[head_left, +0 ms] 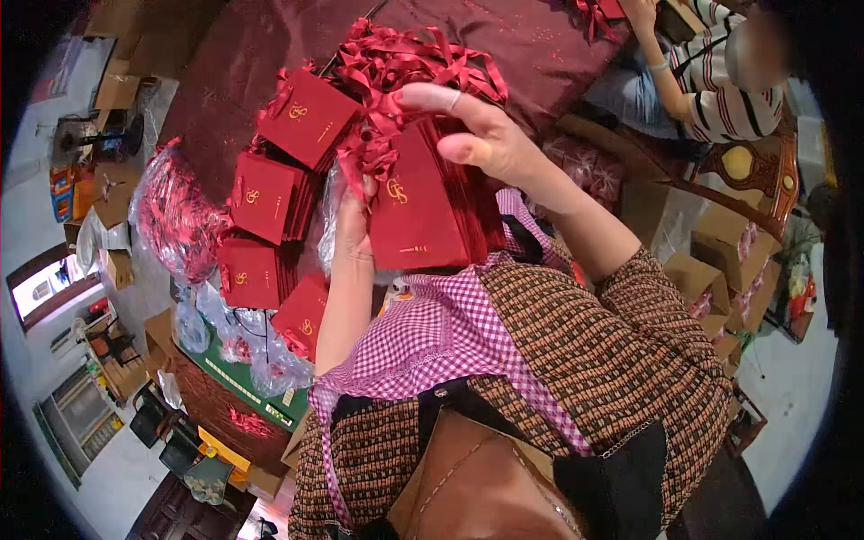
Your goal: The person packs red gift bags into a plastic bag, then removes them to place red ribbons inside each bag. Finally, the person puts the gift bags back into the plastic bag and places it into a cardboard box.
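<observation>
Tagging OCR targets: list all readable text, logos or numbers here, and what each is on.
"GS": gold monogram, as best it reads, on the red paper bag held between left hand and right hand.
Same monogram on the stacked red bags: too small to read.
Small gold line low on the held bag: too small to read.
Yellow label on the green board: blurred.

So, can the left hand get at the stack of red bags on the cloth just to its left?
Probably yes: the left hand is busy holding the red bag stack, but the nearby stack of red bags lies beside it uncovered, with nothing between them.
</observation>
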Motion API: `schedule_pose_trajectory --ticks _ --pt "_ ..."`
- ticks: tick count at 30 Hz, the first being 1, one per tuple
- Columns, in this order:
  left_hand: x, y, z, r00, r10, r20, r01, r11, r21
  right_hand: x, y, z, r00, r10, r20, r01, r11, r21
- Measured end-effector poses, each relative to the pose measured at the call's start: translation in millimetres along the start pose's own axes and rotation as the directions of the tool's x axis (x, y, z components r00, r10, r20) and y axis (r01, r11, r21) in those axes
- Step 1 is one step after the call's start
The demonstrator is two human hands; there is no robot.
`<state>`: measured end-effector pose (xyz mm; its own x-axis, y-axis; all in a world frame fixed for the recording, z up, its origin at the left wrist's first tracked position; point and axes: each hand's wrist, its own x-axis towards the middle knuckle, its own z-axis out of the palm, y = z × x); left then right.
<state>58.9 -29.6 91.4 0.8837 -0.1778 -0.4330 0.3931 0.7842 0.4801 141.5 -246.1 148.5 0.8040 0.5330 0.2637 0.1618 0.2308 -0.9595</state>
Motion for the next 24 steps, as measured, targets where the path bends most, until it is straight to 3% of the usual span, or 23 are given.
schedule_pose_trajectory --ticks 4,13,15,16,17,18,19,21,22,24 --pt "-0.8 -6.3 -2.4 0.997 0.007 -0.083 -0.005 1.000 0.017 -11.8 -6.9 4.7 0.998 0.058 -0.008 -0.058 0.982 -0.181" --pt "-21.8 -17.7 -6.5 0.979 -0.153 -0.135 0.157 0.987 0.018 -33.1 8.8 14.4 0.989 0.132 -0.073 -0.136 0.989 -0.061" --pt "-19.1 -15.8 -2.8 0.994 -0.112 -0.019 0.112 0.994 0.008 -28.5 3.5 9.0 0.984 0.161 -0.075 -0.160 0.987 0.020" --pt "-16.8 -13.4 -0.3 0.994 -0.107 -0.002 0.107 0.994 -0.009 -25.4 -3.6 5.3 0.970 0.214 -0.115 -0.183 0.954 0.236" --pt "-13.0 -11.8 -10.6 0.992 -0.126 -0.005 0.126 0.992 -0.023 -24.4 -6.2 0.8 0.958 0.187 -0.219 -0.132 0.961 0.243" --pt "-9.6 -10.0 -20.3 0.990 -0.141 -0.006 0.141 0.989 -0.036 -21.0 -1.3 -9.7 0.948 0.056 -0.314 -0.030 0.996 0.086" --pt "-9.2 -8.8 -11.9 0.995 -0.098 -0.019 0.097 0.993 -0.062 -19.4 4.7 -18.0 0.914 0.027 -0.405 0.033 0.990 0.140" --pt "-4.7 -2.5 -32.7 0.990 -0.106 0.091 0.119 0.982 -0.146 -26.8 0.5 -29.2 0.824 0.322 -0.466 -0.060 0.868 0.492" --pt "-0.6 0.8 -37.0 0.990 -0.127 0.056 0.136 0.965 -0.225 -35.4 3.2 -35.8 0.818 0.394 -0.420 -0.199 0.878 0.435" --pt "2.1 6.8 -30.0 0.992 -0.126 -0.007 0.122 0.970 -0.208 -52.0 3.0 -37.7 0.771 0.612 -0.176 -0.469 0.733 0.493"
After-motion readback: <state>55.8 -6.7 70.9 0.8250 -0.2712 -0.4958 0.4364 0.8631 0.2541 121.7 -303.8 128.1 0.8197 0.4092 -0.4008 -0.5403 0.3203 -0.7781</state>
